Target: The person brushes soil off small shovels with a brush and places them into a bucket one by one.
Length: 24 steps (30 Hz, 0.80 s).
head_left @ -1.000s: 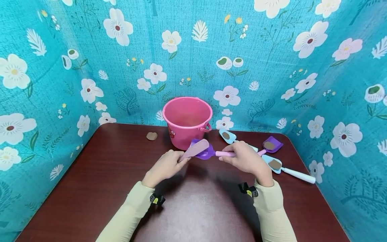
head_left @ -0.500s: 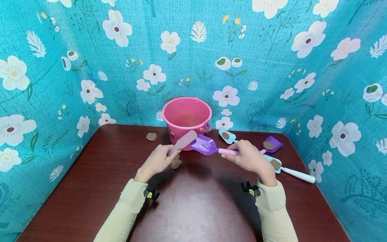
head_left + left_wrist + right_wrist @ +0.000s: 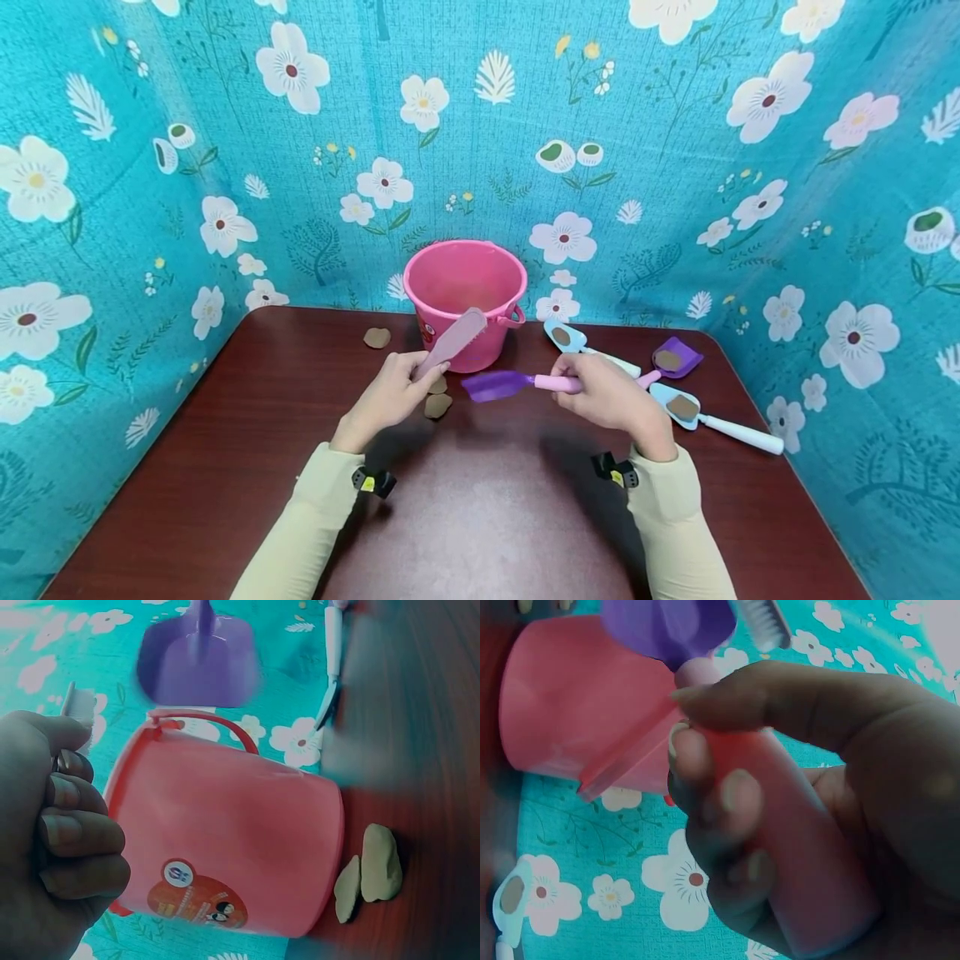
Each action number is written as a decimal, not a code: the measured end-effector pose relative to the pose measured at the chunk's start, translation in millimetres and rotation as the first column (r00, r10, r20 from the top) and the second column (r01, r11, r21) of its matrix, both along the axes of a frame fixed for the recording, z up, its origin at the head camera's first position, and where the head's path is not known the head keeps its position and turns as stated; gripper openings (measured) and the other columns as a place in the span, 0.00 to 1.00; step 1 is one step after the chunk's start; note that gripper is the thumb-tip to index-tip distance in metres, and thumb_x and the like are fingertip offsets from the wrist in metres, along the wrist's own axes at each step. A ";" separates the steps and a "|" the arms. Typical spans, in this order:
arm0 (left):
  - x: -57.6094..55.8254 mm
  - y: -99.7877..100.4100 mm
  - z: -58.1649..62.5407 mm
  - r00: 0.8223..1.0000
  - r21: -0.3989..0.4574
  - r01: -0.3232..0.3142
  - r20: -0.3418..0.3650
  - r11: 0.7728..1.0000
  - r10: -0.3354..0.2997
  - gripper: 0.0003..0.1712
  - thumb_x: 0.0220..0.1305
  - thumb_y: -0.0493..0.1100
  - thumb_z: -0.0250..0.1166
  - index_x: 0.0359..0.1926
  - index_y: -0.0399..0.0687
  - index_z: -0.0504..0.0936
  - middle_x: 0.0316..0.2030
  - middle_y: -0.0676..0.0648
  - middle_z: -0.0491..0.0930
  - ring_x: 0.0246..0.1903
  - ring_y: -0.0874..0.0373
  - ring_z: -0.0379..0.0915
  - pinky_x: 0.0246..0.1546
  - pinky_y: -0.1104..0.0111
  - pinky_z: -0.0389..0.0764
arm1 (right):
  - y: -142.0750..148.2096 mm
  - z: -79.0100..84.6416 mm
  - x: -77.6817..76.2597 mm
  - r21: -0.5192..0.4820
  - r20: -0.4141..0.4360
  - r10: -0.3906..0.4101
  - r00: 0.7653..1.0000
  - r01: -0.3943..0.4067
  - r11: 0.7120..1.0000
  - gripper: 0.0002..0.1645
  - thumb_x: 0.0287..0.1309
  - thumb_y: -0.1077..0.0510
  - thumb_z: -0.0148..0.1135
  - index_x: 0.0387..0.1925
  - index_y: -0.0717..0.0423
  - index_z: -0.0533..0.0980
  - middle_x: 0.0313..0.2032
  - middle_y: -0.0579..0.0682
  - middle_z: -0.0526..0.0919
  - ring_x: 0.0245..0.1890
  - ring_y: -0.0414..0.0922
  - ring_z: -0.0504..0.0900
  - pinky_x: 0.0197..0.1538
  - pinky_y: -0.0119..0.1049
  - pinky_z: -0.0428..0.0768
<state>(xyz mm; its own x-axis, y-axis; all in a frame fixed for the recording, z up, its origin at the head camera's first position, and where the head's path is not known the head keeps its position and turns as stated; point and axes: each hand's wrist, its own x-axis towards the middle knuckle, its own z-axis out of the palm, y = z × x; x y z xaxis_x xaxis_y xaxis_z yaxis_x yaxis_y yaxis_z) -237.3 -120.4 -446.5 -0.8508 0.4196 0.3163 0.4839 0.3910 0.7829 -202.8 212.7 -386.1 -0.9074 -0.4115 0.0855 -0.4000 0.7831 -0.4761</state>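
Observation:
In the head view my left hand (image 3: 386,400) grips a pink brush (image 3: 467,327), raised in front of the bucket; its pale bristles (image 3: 81,712) show in the left wrist view. Fingers of my right hand (image 3: 606,393) wrap the pink handle (image 3: 557,383) of a toy shovel, whose purple blade (image 3: 493,385) is held above the table, tilted and apart from the brush. Behind both tools stands an upright pink bucket (image 3: 486,348). Two tan, flat lumps (image 3: 438,406) lie on the table close to the bucket, beside my left hand.
Another tan lump (image 3: 377,337) lies left of the bucket. On the right side of the dark table (image 3: 247,467) lie a light-blue scoop (image 3: 573,342), a purple shovel (image 3: 688,357) and a second light-blue scoop (image 3: 738,435), each bearing a brown lump. Flowered blue cloth (image 3: 480,133) walls the back and sides.
The brush has moved left from over the shovel blade and tips up more. The blade has turned and dropped slightly. Two tan lumps by the bucket, hidden a second ago, now show.

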 end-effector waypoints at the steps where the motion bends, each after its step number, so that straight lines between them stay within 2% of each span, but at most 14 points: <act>1: 0.4 0.1 0.4 1.000 0.003 0.004 0.000 1.000 -0.004 0.14 0.73 0.55 0.62 0.41 0.51 0.83 0.16 0.51 0.67 0.14 0.63 0.57 0.13 0.70 0.62 | -1.1 -0.3 0.3 0.007 -0.006 0.000 1.000 0.000 1.000 0.10 0.55 0.60 0.72 0.37 0.52 0.79 0.22 0.42 0.75 0.25 0.41 0.72 0.32 0.38 0.73; 7: 6.8 4.8 6.9 0.999 0.001 0.033 -0.002 0.999 -0.033 0.14 0.73 0.55 0.62 0.32 0.54 0.79 0.15 0.53 0.66 0.14 0.64 0.57 0.14 0.70 0.61 | -6.9 1.1 1.8 0.039 -0.054 -0.016 0.998 0.018 0.999 0.12 0.59 0.51 0.73 0.41 0.51 0.83 0.24 0.40 0.78 0.26 0.40 0.73 0.34 0.37 0.72; 13: 15.6 15.4 11.7 0.997 0.002 0.072 -0.023 0.997 -0.072 0.15 0.74 0.47 0.63 0.27 0.53 0.75 0.14 0.55 0.64 0.14 0.65 0.58 0.14 0.71 0.60 | -8.2 0.7 1.2 0.031 -0.068 -0.012 0.998 0.014 0.999 0.10 0.62 0.52 0.71 0.42 0.50 0.81 0.26 0.40 0.78 0.29 0.40 0.74 0.37 0.38 0.73; 19: 23.2 31.8 9.9 0.991 -0.103 0.101 -0.079 0.989 -0.110 0.16 0.73 0.49 0.64 0.26 0.53 0.75 0.15 0.59 0.65 0.16 0.69 0.59 0.18 0.73 0.63 | -9.4 -0.5 0.9 0.008 -0.111 0.009 0.994 -0.008 1.000 0.11 0.61 0.53 0.72 0.43 0.50 0.79 0.28 0.41 0.79 0.29 0.40 0.74 0.37 0.39 0.73; 24: 24.3 37.2 5.9 0.991 -0.169 0.102 -0.064 0.980 -0.114 0.18 0.73 0.50 0.63 0.24 0.52 0.73 0.15 0.58 0.62 0.17 0.69 0.56 0.19 0.74 0.62 | -8.3 1.4 2.5 0.010 -0.160 -0.007 0.987 0.009 1.000 0.13 0.58 0.53 0.74 0.42 0.49 0.79 0.27 0.40 0.79 0.29 0.40 0.75 0.35 0.38 0.74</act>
<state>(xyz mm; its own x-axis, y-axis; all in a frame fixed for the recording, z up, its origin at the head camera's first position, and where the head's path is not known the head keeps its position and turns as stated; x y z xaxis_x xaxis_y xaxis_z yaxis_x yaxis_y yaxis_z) -213.0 -83.2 -440.7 -0.7750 0.5591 0.2946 0.5836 0.4544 0.6730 -200.3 204.4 -384.7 -0.8856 -0.4060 0.2254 -0.4641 0.7912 -0.3983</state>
